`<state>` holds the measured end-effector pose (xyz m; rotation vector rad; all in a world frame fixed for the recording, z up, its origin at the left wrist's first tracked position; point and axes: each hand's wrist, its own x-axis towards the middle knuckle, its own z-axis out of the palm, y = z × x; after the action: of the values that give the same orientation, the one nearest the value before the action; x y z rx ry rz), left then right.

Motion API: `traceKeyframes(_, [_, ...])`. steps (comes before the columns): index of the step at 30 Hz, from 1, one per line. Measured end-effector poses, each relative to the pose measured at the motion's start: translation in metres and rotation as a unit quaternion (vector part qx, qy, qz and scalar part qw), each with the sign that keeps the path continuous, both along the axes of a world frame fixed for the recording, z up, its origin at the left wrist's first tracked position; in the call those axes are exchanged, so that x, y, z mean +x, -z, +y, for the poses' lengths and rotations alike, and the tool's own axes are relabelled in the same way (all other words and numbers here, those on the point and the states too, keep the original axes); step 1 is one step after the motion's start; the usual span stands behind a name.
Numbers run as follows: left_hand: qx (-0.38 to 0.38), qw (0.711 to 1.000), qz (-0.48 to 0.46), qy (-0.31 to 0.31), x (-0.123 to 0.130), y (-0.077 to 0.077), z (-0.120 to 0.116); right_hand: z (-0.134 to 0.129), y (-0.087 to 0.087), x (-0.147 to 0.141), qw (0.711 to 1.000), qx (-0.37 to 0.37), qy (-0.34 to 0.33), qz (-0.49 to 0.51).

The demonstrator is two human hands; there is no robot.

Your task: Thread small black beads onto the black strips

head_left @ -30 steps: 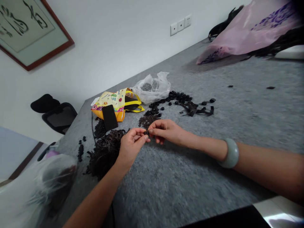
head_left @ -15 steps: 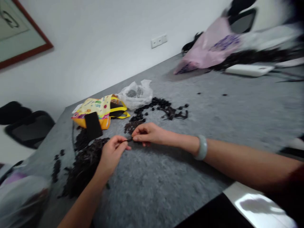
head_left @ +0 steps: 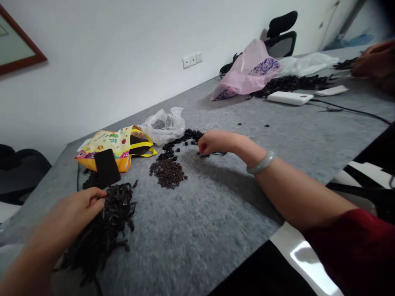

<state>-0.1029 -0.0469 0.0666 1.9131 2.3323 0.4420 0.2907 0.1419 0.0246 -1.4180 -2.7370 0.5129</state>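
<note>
Fingers (head_left: 98,192) of the left hand (head_left: 72,211) bend together at a heap of black strips (head_left: 119,207); the right hand (head_left: 217,142) is curled inward, low over dark strips (head_left: 220,153) on the grey counter (head_left: 197,234). Whether either grips anything cannot be told. Between the hands lies a pile of small brown pieces (head_left: 168,173); beyond it, black round pieces (head_left: 166,154) and a translucent plastic bag (head_left: 173,125).

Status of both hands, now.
Left hand: partly curled at the dark strip pile; grip can't be told.
Right hand: curled; whether it holds anything is hidden.
</note>
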Motion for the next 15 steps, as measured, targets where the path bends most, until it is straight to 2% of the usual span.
traceKeyframes(2, [-0.043, 0.989, 0.137, -0.025, 0.006, -0.006, -0.004, 0.003, 0.006, -0.002, 1.000, -0.016, -0.014, -0.006])
traceKeyframes(3, [-0.036, 0.982, 0.184, -0.031, 0.014, -0.006, -0.005, 0.005, 0.009, -0.003, 1.000, -0.015, -0.020, -0.011])
traceKeyframes(5, [-0.025, 0.979, 0.202, 0.016, 0.034, 0.000, -0.002, 0.010, 0.017, -0.006, 0.999, 0.000, -0.028, -0.018])
traceKeyframes(7, [0.003, 0.989, 0.130, 0.067, 0.054, 0.017, 0.005, 0.015, 0.024, -0.007, 0.999, 0.010, -0.035, -0.019])
traceKeyframes(10, [0.016, 0.979, 0.048, 0.198, 0.077, 0.054, 0.019, 0.018, 0.028, -0.007, 0.999, 0.016, -0.039, -0.023])
traceKeyframes(13, [0.027, 0.968, 0.038, 0.247, 0.087, 0.086, 0.027, 0.017, 0.026, -0.006, 0.999, 0.024, -0.037, -0.014])
traceKeyframes(15, [0.032, 0.961, 0.062, 0.268, 0.089, 0.099, 0.029, 0.016, 0.025, -0.006, 0.998, 0.007, -0.044, 0.033])
